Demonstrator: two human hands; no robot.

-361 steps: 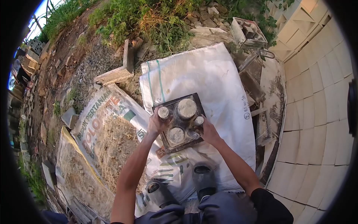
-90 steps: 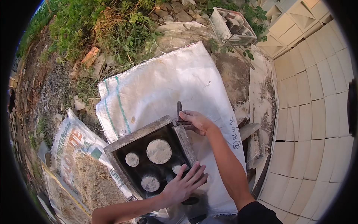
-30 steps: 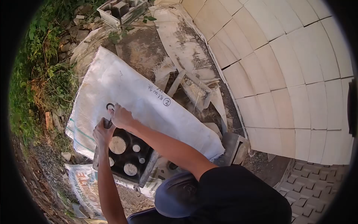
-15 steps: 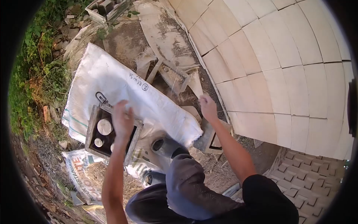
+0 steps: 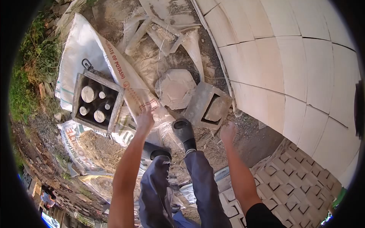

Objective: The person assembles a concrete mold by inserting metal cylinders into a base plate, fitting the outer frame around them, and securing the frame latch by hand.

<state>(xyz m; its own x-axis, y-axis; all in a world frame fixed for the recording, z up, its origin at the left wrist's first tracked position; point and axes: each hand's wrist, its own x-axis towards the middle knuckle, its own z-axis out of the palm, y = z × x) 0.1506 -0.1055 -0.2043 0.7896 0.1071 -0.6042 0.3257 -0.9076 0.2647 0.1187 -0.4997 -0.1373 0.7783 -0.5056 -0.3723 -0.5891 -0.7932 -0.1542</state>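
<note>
My left hand (image 5: 145, 121) is over the printed side of a white woven sack (image 5: 123, 74), fingers stretched out toward it; I cannot tell whether they touch it. To its left on the sack sits a box-shaped mould (image 5: 119, 99) with several round pale cores (image 5: 88, 94) inside and a metal latch (image 5: 86, 64) at its top corner. My right hand (image 5: 228, 133) hangs just below a grey hollow block (image 5: 197, 100), blurred, with its fingers hard to make out. Beside that block lies a many-sided slab (image 5: 176, 88).
A tall stack of pale blocks (image 5: 262, 64) rises on the right. Patterned blocks (image 5: 292, 182) lie at lower right. My boots (image 5: 184, 131) stand between the hands. A printed sack with sandy material (image 5: 99, 150) lies at left, and a broken frame (image 5: 159, 38) lies behind.
The sack is folded back to the left, its red print showing, and the slab and hollow block are uncovered. My left hand left the mould; my right hand moved down. The view shifted.
</note>
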